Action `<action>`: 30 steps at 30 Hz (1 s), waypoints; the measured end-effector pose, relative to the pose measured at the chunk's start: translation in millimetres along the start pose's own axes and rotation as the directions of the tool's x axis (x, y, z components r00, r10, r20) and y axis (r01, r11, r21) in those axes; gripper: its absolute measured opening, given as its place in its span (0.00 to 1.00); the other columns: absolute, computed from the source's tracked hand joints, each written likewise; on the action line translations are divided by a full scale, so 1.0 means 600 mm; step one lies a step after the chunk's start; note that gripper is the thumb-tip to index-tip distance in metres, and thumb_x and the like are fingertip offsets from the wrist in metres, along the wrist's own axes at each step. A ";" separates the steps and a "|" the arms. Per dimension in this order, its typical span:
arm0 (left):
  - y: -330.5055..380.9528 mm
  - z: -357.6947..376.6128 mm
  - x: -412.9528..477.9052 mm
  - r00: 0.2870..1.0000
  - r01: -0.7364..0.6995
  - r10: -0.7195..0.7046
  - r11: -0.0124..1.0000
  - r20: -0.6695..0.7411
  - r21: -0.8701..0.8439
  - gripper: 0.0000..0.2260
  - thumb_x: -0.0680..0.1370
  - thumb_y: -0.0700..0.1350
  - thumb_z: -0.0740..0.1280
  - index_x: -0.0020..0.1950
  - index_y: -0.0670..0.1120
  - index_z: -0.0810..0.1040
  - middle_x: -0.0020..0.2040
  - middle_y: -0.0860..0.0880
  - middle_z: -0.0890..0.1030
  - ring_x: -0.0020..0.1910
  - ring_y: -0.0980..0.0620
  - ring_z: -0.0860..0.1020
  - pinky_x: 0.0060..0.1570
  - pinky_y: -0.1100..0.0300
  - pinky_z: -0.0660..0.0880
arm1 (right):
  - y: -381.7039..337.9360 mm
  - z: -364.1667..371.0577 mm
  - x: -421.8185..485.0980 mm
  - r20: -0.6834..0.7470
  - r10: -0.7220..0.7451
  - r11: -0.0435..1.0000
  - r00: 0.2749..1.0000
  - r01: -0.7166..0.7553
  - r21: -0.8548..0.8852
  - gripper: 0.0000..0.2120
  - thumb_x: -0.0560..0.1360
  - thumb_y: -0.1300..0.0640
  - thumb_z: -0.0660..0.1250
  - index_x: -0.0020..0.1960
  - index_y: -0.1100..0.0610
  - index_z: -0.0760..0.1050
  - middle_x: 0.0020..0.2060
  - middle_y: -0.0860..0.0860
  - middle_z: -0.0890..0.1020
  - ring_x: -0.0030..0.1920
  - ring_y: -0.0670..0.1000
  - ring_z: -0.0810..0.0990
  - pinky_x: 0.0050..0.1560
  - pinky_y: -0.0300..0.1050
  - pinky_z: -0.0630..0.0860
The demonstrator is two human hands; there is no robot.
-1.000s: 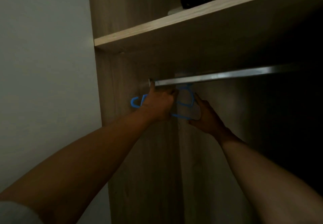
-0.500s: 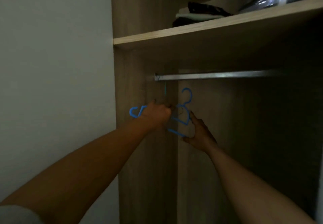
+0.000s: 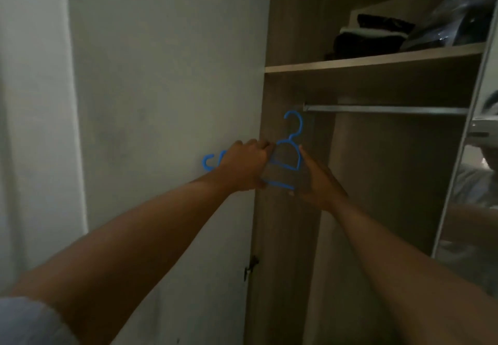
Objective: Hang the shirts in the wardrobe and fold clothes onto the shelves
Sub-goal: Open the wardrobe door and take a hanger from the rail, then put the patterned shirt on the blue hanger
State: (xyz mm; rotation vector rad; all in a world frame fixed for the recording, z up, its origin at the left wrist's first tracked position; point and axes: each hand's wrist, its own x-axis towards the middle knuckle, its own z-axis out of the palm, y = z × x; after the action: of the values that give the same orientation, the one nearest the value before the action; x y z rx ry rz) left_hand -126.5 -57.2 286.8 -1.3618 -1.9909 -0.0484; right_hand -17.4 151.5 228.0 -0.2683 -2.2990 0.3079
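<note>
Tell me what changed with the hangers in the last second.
The blue hanger moved down away from the clothes rail; its hook now sits clear, below the rail's left end. The left hand and right hand kept their grip on it, and the left still holds a second blue hanger.

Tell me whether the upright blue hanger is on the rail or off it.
Off the rail: the blue hanger has its hook clear left of the rail's end, held by the left hand and right hand.

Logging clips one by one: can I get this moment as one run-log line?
left hand: grips sideways blue plastic hanger | right hand: holds upright blue plastic hanger | status: neither hanger on silver metal rail
</note>
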 end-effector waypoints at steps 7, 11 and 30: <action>-0.042 -0.183 -0.120 0.994 0.100 -0.095 0.991 -0.058 0.088 0.42 0.69 0.59 0.76 0.77 0.47 0.61 0.69 0.47 0.71 0.64 0.45 0.73 0.59 0.47 0.73 | -0.196 -0.069 -0.007 0.016 -0.066 0.995 0.998 0.065 0.082 0.54 0.66 0.64 0.80 0.81 0.52 0.50 0.78 0.54 0.58 0.77 0.54 0.60 0.70 0.34 0.63; -0.071 -0.272 -0.196 0.978 0.150 -0.124 0.977 -0.165 0.154 0.42 0.68 0.59 0.75 0.76 0.47 0.62 0.68 0.48 0.72 0.63 0.46 0.74 0.55 0.49 0.73 | -0.320 -0.103 -0.015 -0.031 -0.131 0.991 0.991 0.132 0.020 0.58 0.64 0.54 0.82 0.81 0.44 0.47 0.76 0.53 0.64 0.75 0.56 0.64 0.72 0.54 0.67; -0.307 -0.527 -0.787 0.899 0.416 -0.376 0.892 -0.224 0.176 0.45 0.67 0.64 0.75 0.78 0.48 0.61 0.70 0.49 0.73 0.62 0.47 0.76 0.50 0.49 0.80 | -0.927 -0.030 -0.195 0.033 -0.455 0.857 0.890 0.448 -0.256 0.56 0.68 0.37 0.75 0.80 0.42 0.39 0.60 0.55 0.70 0.55 0.55 0.73 0.53 0.53 0.75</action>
State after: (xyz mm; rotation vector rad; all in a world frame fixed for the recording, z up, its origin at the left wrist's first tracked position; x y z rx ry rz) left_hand -21.9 -644.7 317.3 -0.7643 -2.0178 -0.1338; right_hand 20.6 -407.2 328.1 0.1458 -2.2893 -0.2372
